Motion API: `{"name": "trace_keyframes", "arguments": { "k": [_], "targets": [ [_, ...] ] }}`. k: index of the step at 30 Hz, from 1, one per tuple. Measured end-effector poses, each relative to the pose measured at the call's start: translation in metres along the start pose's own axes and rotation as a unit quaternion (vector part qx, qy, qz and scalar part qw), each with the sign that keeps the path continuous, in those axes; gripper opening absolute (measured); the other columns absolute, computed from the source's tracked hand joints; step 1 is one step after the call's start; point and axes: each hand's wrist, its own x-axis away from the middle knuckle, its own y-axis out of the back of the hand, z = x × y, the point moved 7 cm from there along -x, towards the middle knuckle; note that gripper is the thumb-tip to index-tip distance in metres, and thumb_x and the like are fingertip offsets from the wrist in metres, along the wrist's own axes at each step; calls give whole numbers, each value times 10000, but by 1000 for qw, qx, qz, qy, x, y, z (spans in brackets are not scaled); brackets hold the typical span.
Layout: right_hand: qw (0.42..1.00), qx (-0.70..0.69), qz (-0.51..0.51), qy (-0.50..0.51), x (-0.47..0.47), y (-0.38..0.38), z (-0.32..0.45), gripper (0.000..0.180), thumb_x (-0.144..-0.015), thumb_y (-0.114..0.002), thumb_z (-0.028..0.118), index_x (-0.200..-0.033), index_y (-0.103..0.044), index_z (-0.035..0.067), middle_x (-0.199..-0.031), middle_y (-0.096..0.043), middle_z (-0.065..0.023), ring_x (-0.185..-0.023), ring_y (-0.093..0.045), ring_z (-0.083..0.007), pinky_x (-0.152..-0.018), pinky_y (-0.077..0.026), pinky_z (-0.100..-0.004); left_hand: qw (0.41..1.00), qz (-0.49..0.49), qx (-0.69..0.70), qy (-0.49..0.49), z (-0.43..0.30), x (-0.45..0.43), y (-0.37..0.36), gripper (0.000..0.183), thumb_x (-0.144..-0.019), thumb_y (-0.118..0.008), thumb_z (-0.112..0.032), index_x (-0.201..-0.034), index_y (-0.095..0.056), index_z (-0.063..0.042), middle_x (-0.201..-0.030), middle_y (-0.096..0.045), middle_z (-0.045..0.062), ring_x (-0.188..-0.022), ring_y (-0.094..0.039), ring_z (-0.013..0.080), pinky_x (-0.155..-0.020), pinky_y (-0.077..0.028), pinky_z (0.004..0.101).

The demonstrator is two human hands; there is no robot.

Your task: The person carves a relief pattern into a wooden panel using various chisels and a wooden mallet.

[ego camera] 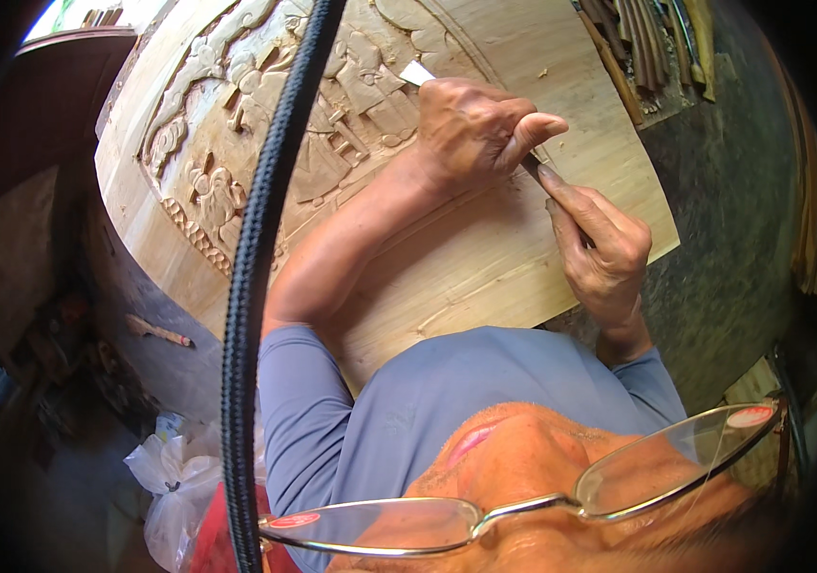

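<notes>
My left hand (473, 129) is closed around the front part of a carving chisel (416, 73), its thumb sticking out to the right. The bright, flat blade tip reaches past that fist over a carved wooden panel (559, 265). Lower right, my right hand (602, 243) grips the rear of the same tool between thumb and fingers. Relief figures (215, 193), branches and a bordered scene cover the panel's upper left part. Plain wood shows at its lower and right parts. The blade's exact contact with the wood cannot be told.
Several carving tools (641, 43) lie at the upper right on a dark tabletop (724, 215). A black braided cable (251, 236) crosses the view from top to bottom. A wooden-handled tool (158, 330) lies at left, above a tied plastic bag (175, 487). Wood chips dot the panel.
</notes>
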Motion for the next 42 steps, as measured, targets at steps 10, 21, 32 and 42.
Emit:
{"name": "trace_keyframes", "arguments": {
  "k": [10,21,32,42],
  "targets": [
    [1000,10,-21,17,9,-5,1,403,-819,-719,-125,-1182,-754,46,-898,-732,-134,-637,-676,-240,-559,-514,-328,1000,-7,-1,13,-2,3,1,462,-1006,-641,-329,-591,-647,-124,-512,-529,90,-425,-541,265,-418,-390,387],
    [1000,10,-6,-2,-1,3,8,357,-834,-729,-109,-1163,-752,29,-857,-720,-139,-660,-690,-251,-584,-526,-343,1000,-28,7,11,0,2,4,527,-1050,-584,-367,-584,-586,-122,-480,-470,83,-414,-508,282,-422,-378,388],
    [999,33,17,31,-8,21,10,346,-851,-710,-131,-1164,-748,10,-844,-717,-132,-650,-666,-191,-567,-507,-312,1000,-19,8,5,-12,-5,3,438,-1030,-604,-308,-643,-607,-104,-537,-481,95,-480,-541,304,-454,-389,408],
    [999,16,0,44,-10,20,9,299,-829,-731,-114,-1103,-761,3,-858,-731,-142,-667,-704,-248,-578,-537,-326,999,-29,-7,14,-11,-4,2,462,-1024,-624,-362,-632,-616,-117,-526,-497,79,-468,-549,280,-442,-389,395]
  ]
}}
